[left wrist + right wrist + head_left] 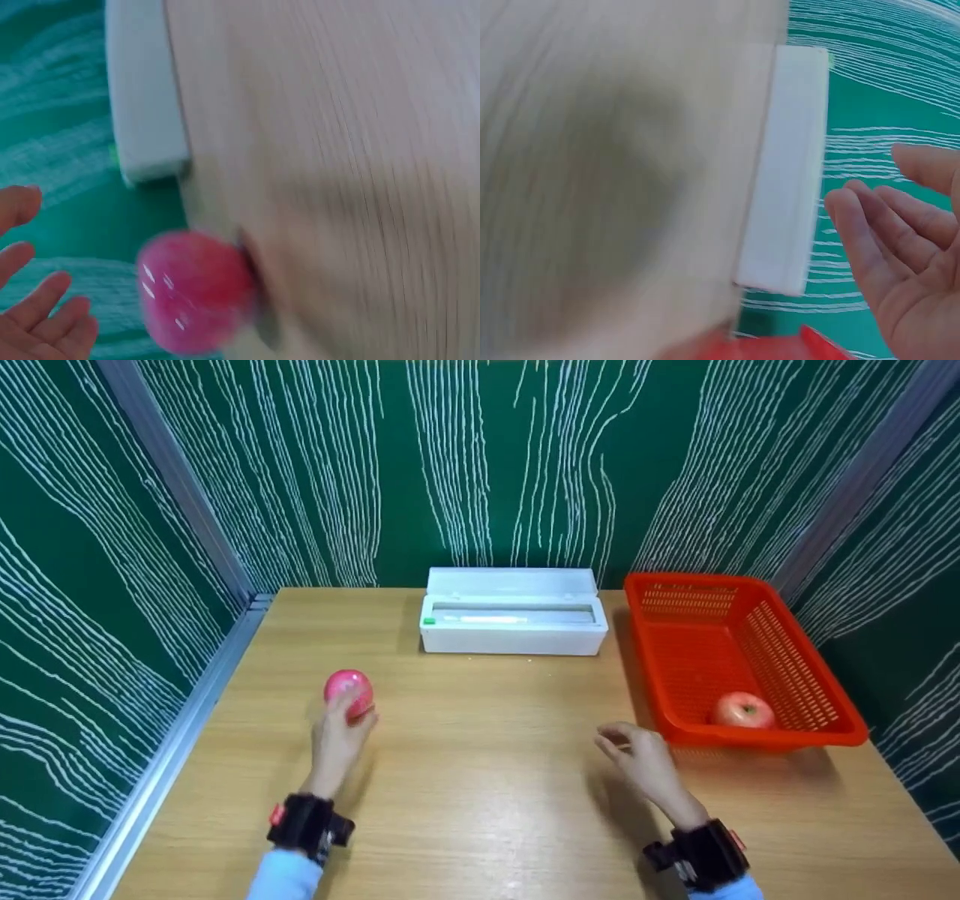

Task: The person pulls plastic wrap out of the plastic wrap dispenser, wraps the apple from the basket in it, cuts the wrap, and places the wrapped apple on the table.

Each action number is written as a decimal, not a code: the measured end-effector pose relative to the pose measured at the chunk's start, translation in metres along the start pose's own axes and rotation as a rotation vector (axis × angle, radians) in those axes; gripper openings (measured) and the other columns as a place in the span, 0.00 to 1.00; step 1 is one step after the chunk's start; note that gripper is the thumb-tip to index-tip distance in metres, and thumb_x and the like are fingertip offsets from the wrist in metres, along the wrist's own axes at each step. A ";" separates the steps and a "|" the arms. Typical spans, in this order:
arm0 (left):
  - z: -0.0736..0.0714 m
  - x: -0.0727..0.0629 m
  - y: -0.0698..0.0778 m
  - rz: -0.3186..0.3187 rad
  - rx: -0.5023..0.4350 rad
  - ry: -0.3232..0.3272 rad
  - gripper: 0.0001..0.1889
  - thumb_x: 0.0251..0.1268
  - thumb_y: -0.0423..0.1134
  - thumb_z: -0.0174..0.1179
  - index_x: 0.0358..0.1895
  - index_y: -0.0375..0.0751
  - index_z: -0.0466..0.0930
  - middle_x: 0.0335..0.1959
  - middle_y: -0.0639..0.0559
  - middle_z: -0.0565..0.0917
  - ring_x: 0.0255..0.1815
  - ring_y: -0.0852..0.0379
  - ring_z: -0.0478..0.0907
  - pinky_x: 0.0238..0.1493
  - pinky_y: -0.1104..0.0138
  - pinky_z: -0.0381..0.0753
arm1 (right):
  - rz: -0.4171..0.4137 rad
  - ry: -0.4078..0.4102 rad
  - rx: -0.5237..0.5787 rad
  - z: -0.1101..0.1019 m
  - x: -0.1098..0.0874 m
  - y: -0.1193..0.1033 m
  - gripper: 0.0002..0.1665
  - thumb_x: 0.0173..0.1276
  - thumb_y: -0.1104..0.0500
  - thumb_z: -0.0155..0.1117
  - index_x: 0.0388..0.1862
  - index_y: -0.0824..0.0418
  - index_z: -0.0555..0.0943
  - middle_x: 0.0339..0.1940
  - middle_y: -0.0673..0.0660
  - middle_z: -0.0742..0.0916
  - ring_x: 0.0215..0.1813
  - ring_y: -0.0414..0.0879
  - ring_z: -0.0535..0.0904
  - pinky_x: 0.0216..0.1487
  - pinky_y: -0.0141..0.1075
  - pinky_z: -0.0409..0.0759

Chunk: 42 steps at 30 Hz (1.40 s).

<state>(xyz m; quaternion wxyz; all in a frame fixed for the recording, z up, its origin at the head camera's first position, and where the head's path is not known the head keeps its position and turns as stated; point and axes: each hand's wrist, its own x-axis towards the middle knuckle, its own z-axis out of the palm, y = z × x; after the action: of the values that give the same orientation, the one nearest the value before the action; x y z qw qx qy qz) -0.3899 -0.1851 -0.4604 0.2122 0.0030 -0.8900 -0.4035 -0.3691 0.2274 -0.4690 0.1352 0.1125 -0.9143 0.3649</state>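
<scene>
A shiny pink-red round object (349, 692), like a fruit or a ball, sits on the left of the table. Just in front of it, my left hand (339, 742) reaches out with parted fingers; in the left wrist view a gap separates those fingers (52, 315) from the round object (195, 292). My right hand (641, 761) hovers over the table by the near left corner of the red basket (660, 675), its fingers loosely bent around nothing. Inside the basket, at its near end, lies a pale red apple (742, 711).
A long white box (514, 641) with its lid raised stands at the back middle of the wooden table (480, 780). Green panels (525, 472) with white wavy lines rise behind and on both sides, joined by metal posts (180, 472).
</scene>
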 end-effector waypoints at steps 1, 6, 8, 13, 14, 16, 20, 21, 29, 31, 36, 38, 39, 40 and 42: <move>0.003 -0.005 0.006 0.033 0.001 -0.020 0.19 0.49 0.32 0.66 0.47 0.32 0.79 0.48 0.36 0.80 0.50 0.40 0.77 0.53 0.51 0.75 | -0.014 0.022 -0.046 -0.004 -0.002 -0.001 0.08 0.55 0.65 0.67 0.35 0.66 0.83 0.30 0.57 0.87 0.32 0.48 0.83 0.35 0.41 0.82; 0.022 -0.008 0.037 0.212 0.056 -0.161 0.15 0.52 0.35 0.64 0.45 0.35 0.81 0.43 0.42 0.84 0.46 0.45 0.80 0.49 0.57 0.78 | -0.085 -0.022 -0.180 -0.015 0.003 -0.010 0.03 0.56 0.64 0.67 0.29 0.62 0.84 0.27 0.53 0.87 0.29 0.45 0.82 0.34 0.40 0.82; 0.029 0.004 0.050 0.256 0.089 -0.221 0.16 0.53 0.36 0.64 0.47 0.36 0.80 0.44 0.43 0.84 0.46 0.46 0.81 0.49 0.57 0.79 | -0.121 -0.074 -0.198 -0.017 0.016 -0.016 0.04 0.57 0.63 0.65 0.31 0.62 0.85 0.28 0.54 0.88 0.31 0.46 0.83 0.36 0.42 0.82; 0.042 0.058 0.079 0.270 0.127 -0.364 0.20 0.56 0.35 0.61 0.53 0.39 0.76 0.51 0.45 0.81 0.53 0.48 0.77 0.54 0.57 0.76 | -0.210 -0.201 -0.247 -0.026 0.075 -0.033 0.13 0.60 0.63 0.63 0.43 0.67 0.81 0.35 0.61 0.87 0.35 0.53 0.83 0.38 0.46 0.81; 0.046 0.072 0.083 0.278 0.143 -0.384 0.20 0.56 0.35 0.61 0.54 0.39 0.76 0.52 0.45 0.80 0.54 0.48 0.76 0.55 0.57 0.75 | -0.216 -0.230 -0.261 -0.028 0.090 -0.035 0.16 0.59 0.63 0.62 0.46 0.68 0.79 0.37 0.63 0.86 0.37 0.55 0.83 0.40 0.47 0.81; 0.054 0.098 0.089 0.283 0.188 -0.428 0.20 0.58 0.34 0.60 0.55 0.41 0.75 0.54 0.45 0.79 0.56 0.49 0.74 0.58 0.57 0.73 | -0.180 -0.284 -0.284 -0.032 0.119 -0.039 0.22 0.59 0.63 0.62 0.53 0.68 0.76 0.45 0.66 0.84 0.43 0.57 0.82 0.45 0.49 0.80; 0.071 0.138 0.093 0.272 0.286 -0.494 0.17 0.60 0.33 0.58 0.54 0.42 0.78 0.54 0.46 0.79 0.58 0.49 0.72 0.60 0.58 0.70 | -0.115 -0.355 -0.349 -0.031 0.167 -0.038 0.24 0.61 0.65 0.61 0.57 0.67 0.73 0.54 0.66 0.80 0.51 0.58 0.78 0.54 0.52 0.75; 0.076 0.146 0.092 0.265 0.310 -0.504 0.17 0.60 0.33 0.57 0.53 0.41 0.78 0.54 0.46 0.79 0.58 0.50 0.72 0.60 0.58 0.71 | -0.102 -0.357 -0.375 -0.028 0.176 -0.035 0.23 0.61 0.65 0.60 0.57 0.67 0.74 0.54 0.66 0.80 0.51 0.57 0.78 0.53 0.52 0.75; 0.120 0.162 0.073 0.271 0.468 -0.505 0.24 0.55 0.30 0.61 0.58 0.33 0.71 0.55 0.38 0.75 0.56 0.42 0.72 0.56 0.56 0.74 | -0.097 -0.319 -0.543 0.018 0.203 0.002 0.16 0.60 0.71 0.56 0.48 0.68 0.75 0.44 0.68 0.83 0.45 0.61 0.79 0.45 0.51 0.79; 0.130 0.158 0.065 0.302 0.525 -0.471 0.27 0.54 0.31 0.62 0.59 0.32 0.69 0.56 0.37 0.74 0.54 0.40 0.73 0.54 0.56 0.75 | -0.072 -0.361 -0.529 0.031 0.204 0.012 0.23 0.61 0.73 0.53 0.56 0.69 0.71 0.54 0.69 0.78 0.53 0.62 0.76 0.52 0.51 0.76; 0.147 0.154 0.052 0.348 0.649 -0.452 0.23 0.56 0.31 0.60 0.56 0.29 0.70 0.52 0.37 0.76 0.49 0.44 0.77 0.49 0.58 0.78 | 0.007 -0.427 -0.490 0.048 0.204 0.030 0.34 0.61 0.75 0.51 0.68 0.67 0.60 0.70 0.66 0.63 0.67 0.61 0.64 0.64 0.52 0.64; 0.151 0.157 0.050 0.386 0.683 -0.455 0.18 0.56 0.30 0.59 0.51 0.29 0.74 0.48 0.38 0.77 0.47 0.46 0.77 0.46 0.60 0.79 | -0.008 -0.398 -0.494 0.048 0.207 0.032 0.31 0.60 0.75 0.54 0.64 0.67 0.66 0.67 0.66 0.67 0.64 0.61 0.68 0.61 0.51 0.69; 0.151 0.160 0.050 0.406 0.699 -0.456 0.15 0.57 0.30 0.58 0.48 0.30 0.76 0.47 0.38 0.78 0.46 0.46 0.77 0.45 0.60 0.80 | -0.023 -0.380 -0.501 0.047 0.208 0.032 0.28 0.58 0.75 0.55 0.60 0.67 0.70 0.64 0.66 0.70 0.61 0.60 0.70 0.59 0.51 0.72; 0.152 0.162 0.051 0.432 0.718 -0.448 0.12 0.56 0.29 0.58 0.44 0.30 0.78 0.45 0.39 0.78 0.45 0.47 0.77 0.44 0.61 0.80 | -0.045 -0.360 -0.517 0.046 0.210 0.033 0.24 0.57 0.75 0.56 0.54 0.67 0.73 0.61 0.66 0.73 0.58 0.60 0.72 0.55 0.50 0.75; 0.152 0.168 0.055 0.472 0.761 -0.430 0.07 0.56 0.29 0.58 0.38 0.31 0.80 0.43 0.39 0.78 0.43 0.48 0.76 0.42 0.62 0.81 | -0.104 -0.311 -0.561 0.044 0.215 0.032 0.18 0.54 0.77 0.57 0.44 0.67 0.78 0.51 0.64 0.77 0.51 0.59 0.74 0.45 0.48 0.80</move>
<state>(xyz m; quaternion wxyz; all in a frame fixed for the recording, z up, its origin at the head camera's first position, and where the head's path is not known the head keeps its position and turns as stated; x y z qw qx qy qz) -0.5919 -0.0689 -0.4468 0.0934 -0.2043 -0.9743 0.0176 -0.5880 0.1962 -0.4495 0.0380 0.1717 -0.9819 0.0700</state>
